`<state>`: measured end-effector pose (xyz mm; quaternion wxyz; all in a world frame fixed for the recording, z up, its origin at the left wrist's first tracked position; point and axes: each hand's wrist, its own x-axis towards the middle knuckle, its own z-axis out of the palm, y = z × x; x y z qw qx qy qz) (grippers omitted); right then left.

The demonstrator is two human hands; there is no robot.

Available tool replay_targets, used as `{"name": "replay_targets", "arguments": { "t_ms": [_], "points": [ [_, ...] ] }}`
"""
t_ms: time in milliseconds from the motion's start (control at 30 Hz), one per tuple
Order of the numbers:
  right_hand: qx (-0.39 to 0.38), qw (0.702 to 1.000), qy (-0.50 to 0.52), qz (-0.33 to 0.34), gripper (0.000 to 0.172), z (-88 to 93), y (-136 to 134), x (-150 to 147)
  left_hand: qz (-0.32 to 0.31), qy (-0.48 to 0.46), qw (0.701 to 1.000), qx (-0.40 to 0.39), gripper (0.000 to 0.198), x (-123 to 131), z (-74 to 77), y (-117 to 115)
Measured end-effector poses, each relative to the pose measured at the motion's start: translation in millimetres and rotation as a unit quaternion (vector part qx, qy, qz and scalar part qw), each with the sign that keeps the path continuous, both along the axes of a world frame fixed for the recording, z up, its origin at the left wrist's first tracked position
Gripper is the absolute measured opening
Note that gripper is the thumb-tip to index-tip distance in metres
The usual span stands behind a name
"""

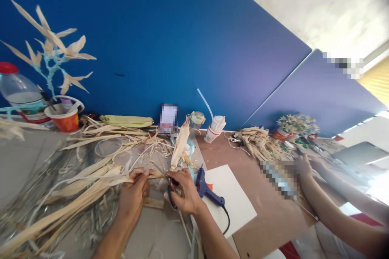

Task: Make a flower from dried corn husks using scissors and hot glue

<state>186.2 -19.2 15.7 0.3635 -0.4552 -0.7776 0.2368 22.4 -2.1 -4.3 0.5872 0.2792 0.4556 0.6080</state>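
My left hand (133, 194) is closed, with its thumb and fingers pinching a dried corn husk piece (155, 176) that points to the right. Close beside it, my right hand (185, 194) grips a pair of scissors (171, 199) by the dark handles. The thin blades point up and left, near the husk; whether they touch it I cannot tell. Long pale husks (88, 188) spread out left of my left hand. Just beyond my right hand a husk (180, 145) stands upright. A blue glue gun (209, 188) lies right of that hand on a white sheet (234, 202).
Thin stalks litter the left side. Behind stand a red bucket (65, 121) with a husk flower stem, a large bottle (26, 97), a jar (197, 120) and a paper cup (212, 131). At right, a co-worker's arms (322, 206) reach over the table near a husk pile (261, 141).
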Motion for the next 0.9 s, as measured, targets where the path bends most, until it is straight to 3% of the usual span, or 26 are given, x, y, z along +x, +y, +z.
{"name": "replay_targets", "arguments": {
  "t_ms": [133,300,533,900],
  "points": [
    [-0.001,0.999,-0.037,0.005,0.043,1.6,0.3,3.7,0.008,-0.013,1.000,0.027,0.032,-1.5,-4.9,4.0],
    [0.008,0.998,-0.054,0.016,0.044,-0.2,-2.4,2.5,0.010,0.055,0.996,0.067,0.033,-6.9,-12.4,6.5],
    [0.017,0.998,-0.065,0.007,0.044,-0.4,-4.8,0.0,0.023,0.086,0.990,0.110,0.035,-11.4,-9.0,6.4],
    [0.026,0.997,-0.068,0.003,0.037,2.7,-6.8,-3.5,0.027,0.086,0.991,0.103,0.037,-13.1,-15.0,9.3]
  ]
}}
